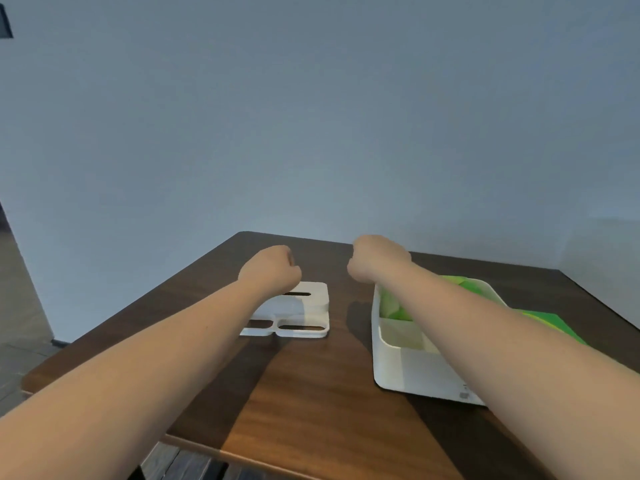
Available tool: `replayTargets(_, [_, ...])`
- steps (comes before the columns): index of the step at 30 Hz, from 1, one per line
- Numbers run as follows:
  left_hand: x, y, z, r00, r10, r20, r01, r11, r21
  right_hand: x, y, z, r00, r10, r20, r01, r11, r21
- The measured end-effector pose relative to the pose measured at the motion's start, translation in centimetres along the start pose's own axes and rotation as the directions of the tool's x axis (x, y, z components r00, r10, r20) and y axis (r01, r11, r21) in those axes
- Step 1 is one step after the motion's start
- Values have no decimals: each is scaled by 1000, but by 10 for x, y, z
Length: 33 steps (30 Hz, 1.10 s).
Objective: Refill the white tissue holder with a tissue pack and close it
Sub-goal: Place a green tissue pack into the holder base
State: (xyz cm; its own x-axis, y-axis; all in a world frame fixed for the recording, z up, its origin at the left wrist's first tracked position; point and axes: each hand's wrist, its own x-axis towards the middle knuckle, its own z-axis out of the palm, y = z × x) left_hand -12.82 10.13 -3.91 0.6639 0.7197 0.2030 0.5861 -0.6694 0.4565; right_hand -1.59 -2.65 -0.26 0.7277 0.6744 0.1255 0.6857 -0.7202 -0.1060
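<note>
Fingers: curled into the palms on both the left hand (270, 270) and the right hand (379, 259); two closed fists with nothing in them.
Hand pose: backs of the hands up, knuckles pointing away from the person, both forearms stretched forward and held above the tabletop, the fists apart from each other.
Below the left fingers: flat white plastic lid (311, 306) with long slots, lying off the box, partly hidden by the left wrist.
Below and behind the right fingers: white rectangular plastic tissue holder (415, 372), open-topped, under the right forearm.
Task's thing: green tissue pack (393, 308) shows inside the holder's end nearest the right fingers; the forearm hides whether it lies flat.
Farther right: flat green sheet-like thing (550, 323) beyond the forearm; whether it belongs to the same pack I cannot tell.
Underneath all: dark brown wooden table (311, 393).
Step in hand: probably the pause between loading and closing.
Next move: likely opening the fingers, seating the pack below the rim, then lifting the lid and squaring it onto the holder.
</note>
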Motion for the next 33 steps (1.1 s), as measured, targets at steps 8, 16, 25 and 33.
replayTargets(8, [-15, 95, 16, 986, 150, 73, -132, 969, -211, -37, 99, -39, 961, 227, -161, -217, 973, 80])
replayTargets(16, [-35, 136, 32, 891, 372, 262, -348, 928, -133, -63, 177, -31, 870, 493, 4, -492, 870, -12])
replayTargets(25, [-30, 138, 36, 906, 380, 186, -380, 924, -39, -77, 201, -15, 820, 449, 354, -441, 891, -109])
replayTargets(33, [-24, 139, 32, 937, 348, -11, -343, 916, -209, -71, 213, -4, 822, 411, 394, -420, 905, -67])
